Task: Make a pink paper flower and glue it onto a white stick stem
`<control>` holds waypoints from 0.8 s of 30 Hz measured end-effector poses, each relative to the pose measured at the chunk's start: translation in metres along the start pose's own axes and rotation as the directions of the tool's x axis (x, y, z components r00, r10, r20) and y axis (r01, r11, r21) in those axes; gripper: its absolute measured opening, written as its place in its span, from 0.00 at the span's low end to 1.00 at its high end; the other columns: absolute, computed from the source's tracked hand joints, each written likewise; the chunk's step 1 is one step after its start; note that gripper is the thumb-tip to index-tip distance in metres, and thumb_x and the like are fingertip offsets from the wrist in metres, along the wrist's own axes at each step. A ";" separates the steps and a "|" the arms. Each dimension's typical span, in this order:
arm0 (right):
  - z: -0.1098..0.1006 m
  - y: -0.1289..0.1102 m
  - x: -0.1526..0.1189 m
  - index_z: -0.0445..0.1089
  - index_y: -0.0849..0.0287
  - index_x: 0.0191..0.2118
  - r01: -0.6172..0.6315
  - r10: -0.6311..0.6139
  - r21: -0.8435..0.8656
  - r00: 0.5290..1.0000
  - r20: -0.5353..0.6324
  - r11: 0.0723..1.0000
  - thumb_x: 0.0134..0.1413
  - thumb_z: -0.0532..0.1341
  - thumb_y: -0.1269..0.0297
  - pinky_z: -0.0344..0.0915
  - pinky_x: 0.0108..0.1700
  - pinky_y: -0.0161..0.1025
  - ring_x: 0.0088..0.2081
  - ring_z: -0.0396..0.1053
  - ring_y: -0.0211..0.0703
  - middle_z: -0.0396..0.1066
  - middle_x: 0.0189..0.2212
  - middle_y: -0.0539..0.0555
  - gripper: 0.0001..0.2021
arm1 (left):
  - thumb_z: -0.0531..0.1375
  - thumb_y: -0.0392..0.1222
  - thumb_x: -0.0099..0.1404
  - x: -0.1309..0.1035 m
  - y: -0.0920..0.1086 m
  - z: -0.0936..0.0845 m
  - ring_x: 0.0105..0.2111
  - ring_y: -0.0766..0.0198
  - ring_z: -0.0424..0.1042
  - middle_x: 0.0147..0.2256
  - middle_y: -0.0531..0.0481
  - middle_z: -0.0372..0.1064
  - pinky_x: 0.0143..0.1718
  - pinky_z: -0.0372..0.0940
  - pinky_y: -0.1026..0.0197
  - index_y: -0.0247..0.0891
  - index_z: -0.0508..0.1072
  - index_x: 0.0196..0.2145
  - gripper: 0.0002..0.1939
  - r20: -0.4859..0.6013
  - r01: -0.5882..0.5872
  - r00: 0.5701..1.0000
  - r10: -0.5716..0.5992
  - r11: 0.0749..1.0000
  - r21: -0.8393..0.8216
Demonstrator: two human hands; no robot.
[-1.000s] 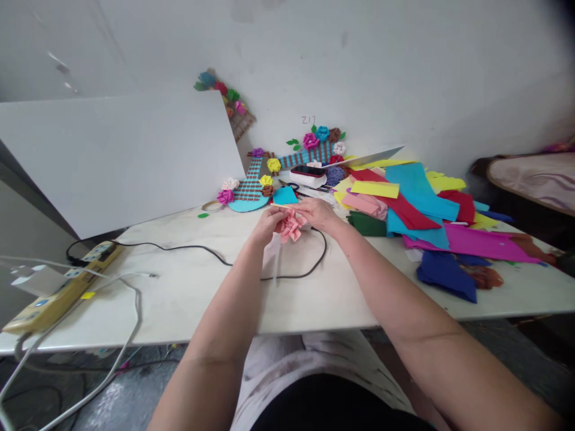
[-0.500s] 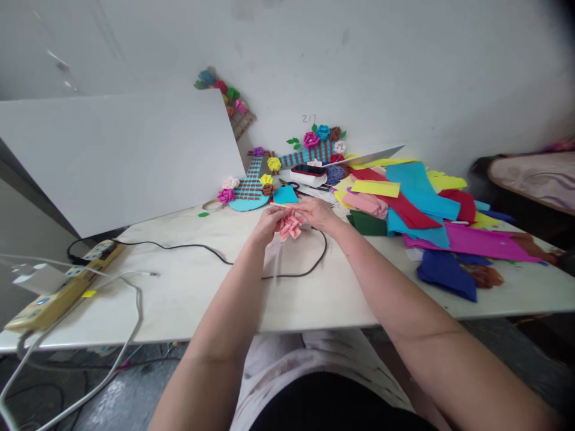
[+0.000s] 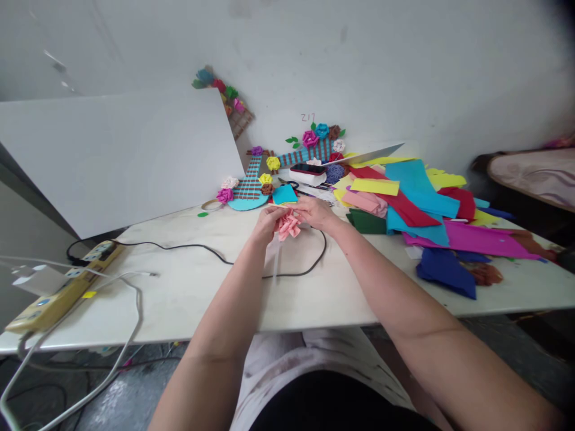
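Observation:
A pink paper flower is held between my two hands above the white table. My left hand is closed on its left side. My right hand has its fingers closed at the upper right edge of the petals. A thin pale strip lies across my fingertips, too small to make out. Below the flower a translucent stick points down toward the tabletop. Just beyond my hands lies a turquoise paper square.
A turquoise guitar-shaped craft with paper flowers leans behind my hands. Coloured crepe paper is heaped at the right. A phone rests on a white box. A power strip with cables lies left; a black cable loops near my hands.
The pink flower has shifted very slightly between my fingers. Both hands keep nearly the same place and grip; the whole view has drifted a little.

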State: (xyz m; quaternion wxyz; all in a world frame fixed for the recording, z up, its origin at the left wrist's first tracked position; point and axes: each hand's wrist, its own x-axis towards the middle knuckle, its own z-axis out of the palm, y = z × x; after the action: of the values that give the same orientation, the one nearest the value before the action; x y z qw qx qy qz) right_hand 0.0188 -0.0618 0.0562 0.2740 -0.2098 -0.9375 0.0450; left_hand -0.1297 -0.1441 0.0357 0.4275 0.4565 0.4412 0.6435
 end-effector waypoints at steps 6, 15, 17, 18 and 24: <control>-0.003 -0.005 -0.002 0.72 0.50 0.52 -0.020 0.020 0.012 1.000 -0.017 1.000 0.59 0.55 0.66 0.59 0.35 0.33 0.35 0.67 0.39 0.72 0.36 0.54 0.18 | 0.65 0.45 0.47 0.003 -0.005 -0.002 0.18 0.65 0.68 0.20 0.49 0.71 0.21 0.60 0.64 0.32 0.71 0.22 0.12 -0.012 -0.002 1.000 0.002 1.000 -0.023; -0.006 -0.011 -0.004 0.75 0.53 0.49 -0.023 0.028 0.070 0.997 -0.069 0.997 0.60 0.51 0.66 0.60 0.41 0.34 0.41 0.70 0.41 0.75 0.41 0.54 0.18 | 0.65 0.44 0.47 0.004 -0.006 -0.001 0.20 0.65 0.69 0.21 0.49 0.71 0.23 0.61 0.64 0.32 0.71 0.24 0.12 -0.043 0.017 0.999 -0.019 0.999 -0.052; -0.003 -0.011 -0.003 0.77 0.53 0.44 -0.047 0.054 0.059 0.992 -0.115 0.997 0.61 0.50 0.63 0.60 0.41 0.34 0.40 0.70 0.41 0.76 0.40 0.53 0.18 | 0.65 0.44 0.47 0.004 -0.005 -0.001 0.20 0.66 0.68 0.21 0.50 0.70 0.22 0.60 0.64 0.32 0.71 0.23 0.11 -0.049 0.009 0.999 -0.012 0.998 -0.057; -0.001 -0.011 -0.003 0.78 0.53 0.41 -0.067 0.073 0.049 0.989 -0.132 0.997 0.61 0.50 0.62 0.59 0.39 0.35 0.39 0.70 0.41 0.76 0.39 0.53 0.17 | 0.65 0.44 0.47 0.004 -0.005 -0.001 0.19 0.66 0.68 0.21 0.50 0.70 0.22 0.60 0.65 0.32 0.71 0.23 0.11 -0.048 0.011 0.999 -0.014 0.998 -0.054; 0.001 -0.009 -0.001 0.79 0.54 0.35 -0.121 0.126 0.043 0.979 -0.161 0.992 0.57 0.55 0.61 0.57 0.33 0.34 0.34 0.70 0.40 0.77 0.34 0.53 0.14 | 0.64 0.44 0.48 0.002 -0.004 0.000 0.18 0.66 0.67 0.19 0.49 0.70 0.20 0.58 0.65 0.32 0.71 0.21 0.11 -0.003 0.009 1.000 -0.009 1.000 0.001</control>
State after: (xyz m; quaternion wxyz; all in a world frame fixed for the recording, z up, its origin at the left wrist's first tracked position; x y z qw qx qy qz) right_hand 0.0161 -0.0707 0.0567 0.3499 -0.2661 -0.8962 0.0600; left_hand -0.1299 -0.1413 0.0318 0.4297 0.4537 0.4443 0.6420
